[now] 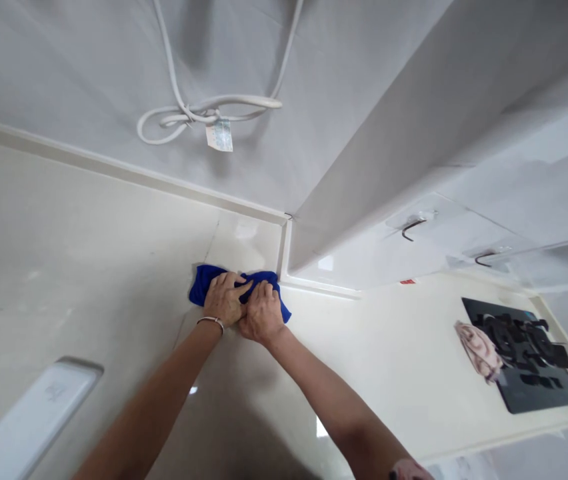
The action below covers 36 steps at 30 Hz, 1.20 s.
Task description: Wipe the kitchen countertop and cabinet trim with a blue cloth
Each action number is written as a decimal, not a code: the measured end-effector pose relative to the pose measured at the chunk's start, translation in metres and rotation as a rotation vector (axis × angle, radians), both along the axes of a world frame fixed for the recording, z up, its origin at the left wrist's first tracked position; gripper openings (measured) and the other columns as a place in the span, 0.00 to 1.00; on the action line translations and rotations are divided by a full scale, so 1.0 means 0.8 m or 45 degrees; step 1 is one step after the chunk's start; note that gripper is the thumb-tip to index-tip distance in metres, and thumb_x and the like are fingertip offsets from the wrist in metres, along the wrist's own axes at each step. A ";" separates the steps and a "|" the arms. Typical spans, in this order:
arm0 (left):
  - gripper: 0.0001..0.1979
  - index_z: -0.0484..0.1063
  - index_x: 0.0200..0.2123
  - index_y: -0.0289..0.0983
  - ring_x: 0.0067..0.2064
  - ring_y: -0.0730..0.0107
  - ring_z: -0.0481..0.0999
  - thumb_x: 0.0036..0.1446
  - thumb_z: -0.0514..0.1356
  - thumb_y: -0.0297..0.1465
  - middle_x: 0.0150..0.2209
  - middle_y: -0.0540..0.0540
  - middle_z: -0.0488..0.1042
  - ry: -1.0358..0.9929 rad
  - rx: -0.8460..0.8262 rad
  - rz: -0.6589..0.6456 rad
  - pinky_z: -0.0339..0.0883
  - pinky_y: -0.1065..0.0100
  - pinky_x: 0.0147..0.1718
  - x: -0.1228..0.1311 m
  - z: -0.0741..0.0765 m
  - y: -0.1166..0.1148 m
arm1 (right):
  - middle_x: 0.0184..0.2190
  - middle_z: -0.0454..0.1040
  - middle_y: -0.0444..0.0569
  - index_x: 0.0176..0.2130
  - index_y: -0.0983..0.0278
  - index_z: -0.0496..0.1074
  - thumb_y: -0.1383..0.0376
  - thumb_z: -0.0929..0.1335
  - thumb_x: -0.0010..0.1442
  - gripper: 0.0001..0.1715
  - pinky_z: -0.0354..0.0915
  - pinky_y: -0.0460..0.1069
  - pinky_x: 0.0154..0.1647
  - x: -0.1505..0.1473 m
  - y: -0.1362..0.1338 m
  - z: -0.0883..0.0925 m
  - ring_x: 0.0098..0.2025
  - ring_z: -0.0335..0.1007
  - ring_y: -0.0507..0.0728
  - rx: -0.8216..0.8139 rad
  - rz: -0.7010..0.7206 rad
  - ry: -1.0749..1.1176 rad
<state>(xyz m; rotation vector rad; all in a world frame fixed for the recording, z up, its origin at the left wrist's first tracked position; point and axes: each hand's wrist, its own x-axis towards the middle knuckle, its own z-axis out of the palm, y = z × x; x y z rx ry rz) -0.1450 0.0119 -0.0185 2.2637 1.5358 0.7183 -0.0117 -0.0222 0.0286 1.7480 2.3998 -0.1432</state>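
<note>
Blue cloth [200, 285] lies bunched on the pale glossy surface [89, 233], its right end just beside the projecting corner of the raised edging [321, 288]; contact with that corner cannot be confirmed. Both hands rest on the cloth. Left hand [225, 299]: fingers bent over the cloth's middle, a bracelet [211, 322] at the wrist. Right hand [263, 312]: fingers held together and curled over the right part, touching the left hand. Whether the fingers of either hand grip the fabric or only press it cannot be told.

A white cord [168, 53], looped and tied, hangs against the back wall and carries a paper tag [221, 136]. A white oblong object [39, 420] lies at lower left. At far right, a crumpled pink cloth [479, 350] overlaps the edge of a black cooktop [529, 401]. Two hooks [411, 230] are fixed to the wall above the surface.
</note>
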 end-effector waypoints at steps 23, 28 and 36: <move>0.17 0.82 0.51 0.45 0.55 0.46 0.66 0.67 0.55 0.36 0.52 0.37 0.74 -0.063 -0.031 0.395 0.60 0.46 0.53 -0.015 -0.005 0.178 | 0.63 0.62 0.76 0.67 0.86 0.57 0.60 0.68 0.55 0.49 0.61 0.64 0.54 -0.037 0.208 -0.003 0.56 0.57 0.73 0.147 0.076 -0.044; 0.15 0.83 0.48 0.44 0.52 0.49 0.69 0.65 0.57 0.35 0.50 0.38 0.76 -0.051 0.056 0.358 0.62 0.49 0.51 -0.019 -0.007 0.165 | 0.62 0.64 0.75 0.67 0.86 0.58 0.60 0.68 0.54 0.49 0.63 0.64 0.53 -0.042 0.191 -0.001 0.54 0.60 0.73 0.180 0.038 -0.049; 0.14 0.84 0.46 0.45 0.51 0.50 0.73 0.58 0.63 0.33 0.48 0.38 0.78 -0.034 0.046 0.254 0.67 0.49 0.51 -0.017 -0.003 0.033 | 0.69 0.58 0.76 0.68 0.85 0.57 0.58 0.68 0.56 0.51 0.59 0.67 0.59 -0.019 0.044 -0.011 0.59 0.59 0.74 0.097 0.007 0.080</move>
